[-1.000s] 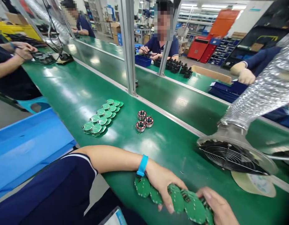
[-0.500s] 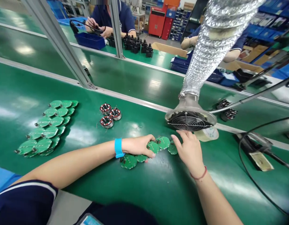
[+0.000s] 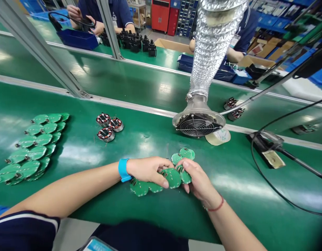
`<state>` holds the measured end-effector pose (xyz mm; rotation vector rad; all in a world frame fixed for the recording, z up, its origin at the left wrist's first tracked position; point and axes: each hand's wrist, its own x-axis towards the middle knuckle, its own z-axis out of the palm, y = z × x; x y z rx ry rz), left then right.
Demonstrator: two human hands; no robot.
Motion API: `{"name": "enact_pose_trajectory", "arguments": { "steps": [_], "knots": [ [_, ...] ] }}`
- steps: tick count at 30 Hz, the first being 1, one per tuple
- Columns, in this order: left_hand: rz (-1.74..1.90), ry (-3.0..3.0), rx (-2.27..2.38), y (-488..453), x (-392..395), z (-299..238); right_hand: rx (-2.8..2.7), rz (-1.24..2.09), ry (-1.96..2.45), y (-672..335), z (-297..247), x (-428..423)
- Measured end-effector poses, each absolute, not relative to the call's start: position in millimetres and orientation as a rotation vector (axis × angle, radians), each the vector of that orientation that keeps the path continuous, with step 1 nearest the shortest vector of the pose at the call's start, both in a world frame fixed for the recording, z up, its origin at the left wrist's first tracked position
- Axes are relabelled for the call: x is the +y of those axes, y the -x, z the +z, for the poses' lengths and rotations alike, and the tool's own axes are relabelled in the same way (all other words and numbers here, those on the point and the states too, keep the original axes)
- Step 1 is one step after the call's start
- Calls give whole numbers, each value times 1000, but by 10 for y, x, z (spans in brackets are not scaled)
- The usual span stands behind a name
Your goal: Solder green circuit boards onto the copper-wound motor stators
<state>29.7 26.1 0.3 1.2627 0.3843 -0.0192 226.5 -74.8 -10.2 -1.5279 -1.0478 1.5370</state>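
Note:
Several round green circuit boards (image 3: 173, 177) lie in a loose overlapping row on the green belt in front of me. My left hand (image 3: 147, 169), with a blue wristband, rests on the row's left part and pinches one board between thumb and fingers. My right hand (image 3: 197, 179) closes on the boards at the right end of the row, fingers curled over them. Two more boards (image 3: 183, 155) lie just beyond my fingers.
A laid-out batch of green boards (image 3: 30, 146) sits at the left. Three copper-wound stators (image 3: 107, 126) lie mid-belt. A fume extractor hood (image 3: 198, 122) on a foil duct hangs close behind my hands, beside a tape roll (image 3: 218, 136). A soldering-iron stand (image 3: 267, 148) and cables lie right. Other people work across the line.
The view swung right and down. My hands came together on the row of boards; the right hand went from spread fingers near the hood to closed on the boards.

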Motion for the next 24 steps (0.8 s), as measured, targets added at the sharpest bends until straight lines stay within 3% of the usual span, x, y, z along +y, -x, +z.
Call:
{"name": "enact_pose_trajectory", "arguments": {
  "steps": [6, 12, 16, 20, 24],
  "knots": [
    [50, -1401, 464, -362, 370, 35, -1101, 1166, 1762, -2366, -203, -813],
    [-26, -1686, 753, -427, 302, 37, -1270, 569, 2103, -2799, -224, -648],
    [41, -1717, 796, -612, 191, 18, -1404, 231, 2062, -2760, -168, -591],
    [139, -1684, 710, -717, 125, 40, -1620, 652, 1734, -2595, -21, -692],
    [107, -1756, 696, -611, 115, 109, -1306, 1144, 1629, -2505, 33, -761]
  ]
}}
